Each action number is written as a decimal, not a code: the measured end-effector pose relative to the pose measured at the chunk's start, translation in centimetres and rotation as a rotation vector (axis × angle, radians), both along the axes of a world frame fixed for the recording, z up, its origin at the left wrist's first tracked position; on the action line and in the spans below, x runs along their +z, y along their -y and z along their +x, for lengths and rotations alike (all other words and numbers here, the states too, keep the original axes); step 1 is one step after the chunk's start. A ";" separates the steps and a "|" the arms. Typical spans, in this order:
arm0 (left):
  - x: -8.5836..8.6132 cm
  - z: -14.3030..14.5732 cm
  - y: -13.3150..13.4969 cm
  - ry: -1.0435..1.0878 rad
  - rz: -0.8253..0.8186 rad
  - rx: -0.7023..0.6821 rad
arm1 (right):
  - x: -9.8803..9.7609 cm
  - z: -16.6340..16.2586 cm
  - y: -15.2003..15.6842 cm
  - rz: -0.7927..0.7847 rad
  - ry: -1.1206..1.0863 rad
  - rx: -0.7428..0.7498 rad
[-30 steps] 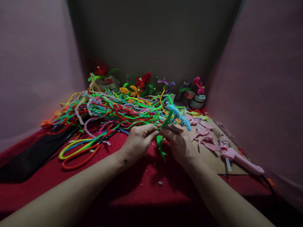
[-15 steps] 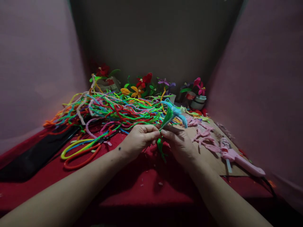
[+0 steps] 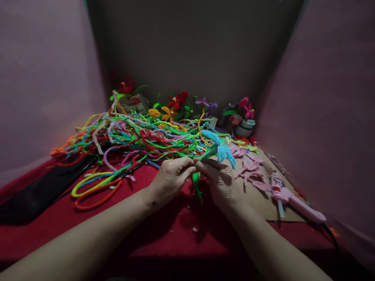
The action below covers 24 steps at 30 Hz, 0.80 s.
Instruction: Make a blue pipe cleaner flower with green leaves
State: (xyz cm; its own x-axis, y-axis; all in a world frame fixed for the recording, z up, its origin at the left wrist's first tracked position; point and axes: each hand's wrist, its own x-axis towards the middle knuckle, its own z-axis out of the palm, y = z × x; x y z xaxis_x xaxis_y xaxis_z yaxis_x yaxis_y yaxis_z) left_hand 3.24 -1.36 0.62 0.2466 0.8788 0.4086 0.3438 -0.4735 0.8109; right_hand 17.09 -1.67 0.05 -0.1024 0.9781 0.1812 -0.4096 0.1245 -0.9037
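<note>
My left hand [image 3: 171, 178] and my right hand [image 3: 220, 180] meet over the red cloth [image 3: 175, 230], both pinched on a pipe-cleaner flower. Its light-blue petals [image 3: 220, 147] stick up to the right above my right hand. Its green stem [image 3: 197, 182] runs down between the two hands and hangs below them. Behind the hands lies a big tangled heap of coloured pipe cleaners [image 3: 137, 136].
Finished pipe-cleaner flowers [image 3: 175, 103] stand along the back wall, beside a small jar [image 3: 245, 125]. A pink glue gun [image 3: 293, 199] and pink petal pieces [image 3: 252, 171] lie on brown cardboard [image 3: 263, 201] at right. A black strip [image 3: 41, 193] lies at left.
The flower's blue head has tipped lower and to the right, closer to my right hand. Both hands stay pinched on the stem, nearly in the same place.
</note>
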 end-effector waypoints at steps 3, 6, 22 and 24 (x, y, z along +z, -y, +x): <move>-0.8 0.0 -0.2 -0.076 0.158 0.040 | 0.4 0.0 0.2 -0.025 0.096 -0.034; -0.5 0.0 -0.1 -0.023 0.065 -0.002 | 0.2 0.2 0.1 0.007 0.119 -0.005; 0.4 -0.3 -0.3 0.283 -0.517 -0.250 | -1.1 0.5 -0.6 0.091 0.057 0.012; 0.5 -0.1 -0.3 0.192 -0.429 -0.191 | -0.8 0.3 -0.4 0.077 0.062 -0.038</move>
